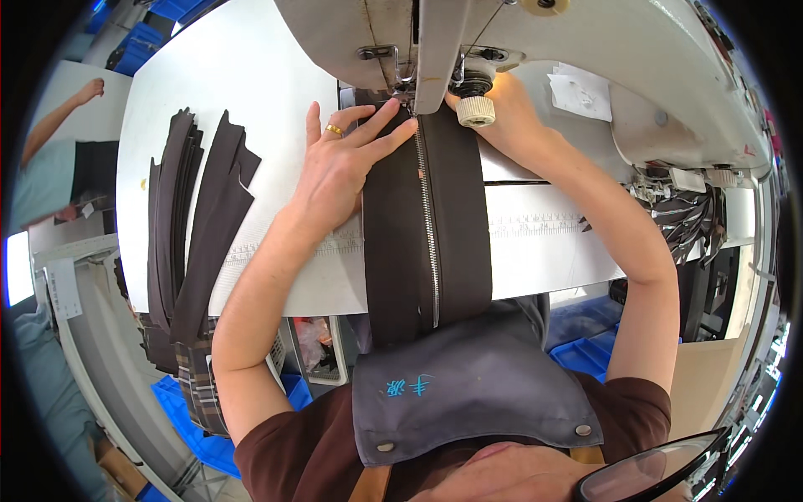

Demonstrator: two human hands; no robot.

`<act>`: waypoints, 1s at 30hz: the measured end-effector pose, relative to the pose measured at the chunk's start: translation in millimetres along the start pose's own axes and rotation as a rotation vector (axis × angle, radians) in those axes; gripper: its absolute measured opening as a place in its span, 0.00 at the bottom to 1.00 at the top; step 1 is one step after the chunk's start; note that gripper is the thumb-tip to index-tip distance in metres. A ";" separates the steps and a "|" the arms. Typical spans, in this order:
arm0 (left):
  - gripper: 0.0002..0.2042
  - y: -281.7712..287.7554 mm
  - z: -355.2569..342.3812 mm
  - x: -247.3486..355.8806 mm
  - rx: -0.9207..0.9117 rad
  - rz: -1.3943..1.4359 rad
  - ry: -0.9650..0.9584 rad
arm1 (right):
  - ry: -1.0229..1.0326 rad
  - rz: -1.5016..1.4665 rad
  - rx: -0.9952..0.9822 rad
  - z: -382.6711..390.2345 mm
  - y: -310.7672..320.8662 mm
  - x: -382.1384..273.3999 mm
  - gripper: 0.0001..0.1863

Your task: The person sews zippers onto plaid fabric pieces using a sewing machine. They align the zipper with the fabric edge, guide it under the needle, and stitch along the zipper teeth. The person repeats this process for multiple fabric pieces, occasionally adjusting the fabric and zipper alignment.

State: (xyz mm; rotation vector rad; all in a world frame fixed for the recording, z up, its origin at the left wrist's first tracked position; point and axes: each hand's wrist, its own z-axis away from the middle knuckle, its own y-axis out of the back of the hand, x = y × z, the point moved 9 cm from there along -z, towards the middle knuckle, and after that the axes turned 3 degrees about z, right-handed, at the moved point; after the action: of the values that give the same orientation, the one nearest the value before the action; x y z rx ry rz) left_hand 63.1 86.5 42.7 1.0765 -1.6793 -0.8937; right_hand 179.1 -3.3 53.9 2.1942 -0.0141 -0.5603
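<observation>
A dark brown fabric piece (393, 243) with a metal zipper (430, 243) down its middle lies under the head of a sewing machine (544, 33). Its near end hangs over the table edge by my apron (477, 376). My left hand (345, 159), with a gold ring, rests on the fabric's left side, fingers spread and fingertips close to the presser foot (406, 90) and the zipper. My right hand (508, 117) reaches in from the right beside the fabric, behind the white tension knob (476, 111). The machine hides its fingers.
Dark fabric strips (173, 209) lie stacked on the left of the white table (284, 58), beside looser strips (219, 201). Dark scraps (694, 222) hang at the right. Crumpled white paper (580, 92) lies by the machine. A blue bin (585, 356) is below. Another person's arm (58, 121) shows far left.
</observation>
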 end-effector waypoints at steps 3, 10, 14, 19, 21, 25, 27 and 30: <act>0.25 -0.6 0.7 -0.9 -0.007 -0.008 -0.001 | 0.193 0.115 0.109 -2.6 4.7 -15.9 0.05; 0.25 -0.9 -0.5 -0.1 -0.011 -0.010 -0.003 | 0.474 0.329 -0.129 -2.8 -35.7 -13.5 0.04; 0.24 0.7 0.1 1.0 -0.002 -0.009 0.004 | 0.512 0.362 -0.096 -1.3 -29.0 -18.8 0.05; 0.25 0.6 -0.4 1.8 0.002 -0.010 0.030 | 0.020 -0.043 -0.078 3.0 1.1 -11.8 0.06; 0.26 0.5 0.2 1.7 -0.002 -0.012 0.034 | -0.413 -0.402 -0.132 9.5 -7.4 1.7 0.05; 0.24 -1.8 0.5 -0.6 0.007 -0.040 0.000 | -0.650 -0.948 -0.101 13.7 -24.8 18.5 0.09; 0.24 -2.0 0.7 -0.8 0.009 -0.032 -0.001 | -0.661 -1.094 -0.101 14.9 -30.5 20.2 0.10; 0.23 -2.5 1.6 -1.6 0.010 -0.033 0.001 | -0.711 -1.076 -0.155 12.8 -34.7 21.6 0.10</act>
State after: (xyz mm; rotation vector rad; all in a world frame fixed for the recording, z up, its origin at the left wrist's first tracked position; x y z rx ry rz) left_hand 62.5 87.3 39.5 1.1143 -1.6705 -0.9067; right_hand 187.1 5.2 12.7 1.5938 0.8300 -1.8213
